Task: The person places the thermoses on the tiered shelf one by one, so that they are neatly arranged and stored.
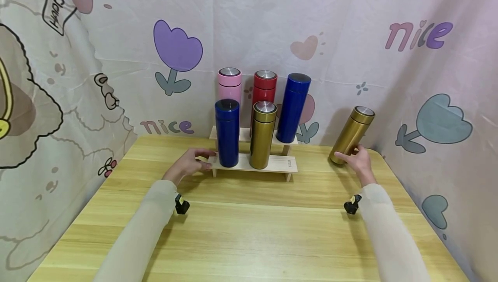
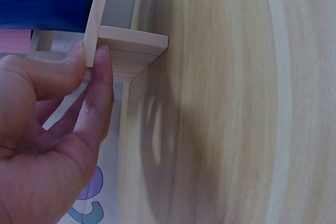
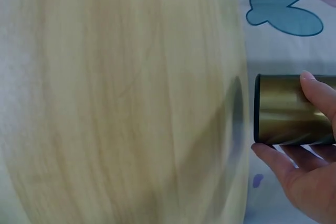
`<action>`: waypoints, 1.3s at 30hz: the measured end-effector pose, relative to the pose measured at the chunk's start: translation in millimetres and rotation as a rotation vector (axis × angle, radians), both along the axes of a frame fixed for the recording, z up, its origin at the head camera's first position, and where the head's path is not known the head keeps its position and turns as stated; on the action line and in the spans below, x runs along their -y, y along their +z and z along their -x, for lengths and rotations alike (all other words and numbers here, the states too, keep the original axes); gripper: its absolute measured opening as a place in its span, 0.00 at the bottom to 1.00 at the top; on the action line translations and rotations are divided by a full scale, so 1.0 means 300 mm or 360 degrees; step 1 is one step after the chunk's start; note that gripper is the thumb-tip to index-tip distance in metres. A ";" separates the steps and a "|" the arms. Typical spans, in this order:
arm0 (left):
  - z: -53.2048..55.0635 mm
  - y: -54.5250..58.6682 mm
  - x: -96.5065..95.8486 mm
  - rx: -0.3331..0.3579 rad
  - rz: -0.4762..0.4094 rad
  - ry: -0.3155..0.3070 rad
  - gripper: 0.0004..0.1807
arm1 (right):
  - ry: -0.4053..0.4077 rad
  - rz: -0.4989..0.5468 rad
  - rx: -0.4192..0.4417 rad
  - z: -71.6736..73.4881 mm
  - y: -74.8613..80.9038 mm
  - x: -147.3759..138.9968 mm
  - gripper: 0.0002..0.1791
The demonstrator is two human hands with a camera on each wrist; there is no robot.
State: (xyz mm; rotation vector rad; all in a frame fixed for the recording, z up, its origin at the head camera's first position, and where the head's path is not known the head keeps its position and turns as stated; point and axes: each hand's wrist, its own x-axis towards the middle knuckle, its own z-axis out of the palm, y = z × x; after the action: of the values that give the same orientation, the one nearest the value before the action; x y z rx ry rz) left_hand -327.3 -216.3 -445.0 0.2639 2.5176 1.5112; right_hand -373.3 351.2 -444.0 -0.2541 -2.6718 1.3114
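At the left end of a two-tier wooden rack (image 1: 278,164), my left hand (image 1: 190,164) pinches the lower board between thumb and finger, as the left wrist view (image 2: 58,124) shows close up. My right hand (image 1: 357,161) grips a gold thermos (image 1: 349,135) near its base, over the table's back right; it leans to the right. In the right wrist view, thumb and fingers wrap the gold thermos (image 3: 294,111). On the lower tier stand a blue thermos (image 1: 227,135) and another gold thermos (image 1: 262,139). Behind them are a pink thermos (image 1: 229,84), a red thermos (image 1: 265,87) and a second blue thermos (image 1: 293,109).
The rack stands near the back edge of a light wooden table (image 1: 249,238). A printed curtain (image 1: 338,22) hangs behind the table and along both sides. Small black cameras are strapped at my left wrist (image 1: 181,204) and right wrist (image 1: 352,204).
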 end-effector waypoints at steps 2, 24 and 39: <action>-0.002 0.002 0.000 0.0007 -0.0008 0.0001 0.27 | 0.0008 0.0000 0.0014 -0.003 0.009 0.003 0.48; -0.001 -0.001 0.002 0.0005 0.0022 0.0014 0.26 | 0.0275 0.0075 0.0064 -0.065 0.096 0.059 0.51; 0.000 -0.004 0.002 0.0037 -0.0011 0.0043 0.26 | 0.0464 -0.0004 0.0029 -0.123 0.172 0.169 0.51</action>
State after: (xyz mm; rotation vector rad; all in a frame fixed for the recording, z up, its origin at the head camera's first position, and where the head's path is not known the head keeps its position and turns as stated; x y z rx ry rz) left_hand -327.2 -217.0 -446.2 0.2129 2.5082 1.5243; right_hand -336.5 300.4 -392.4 0.1308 -2.8055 1.3856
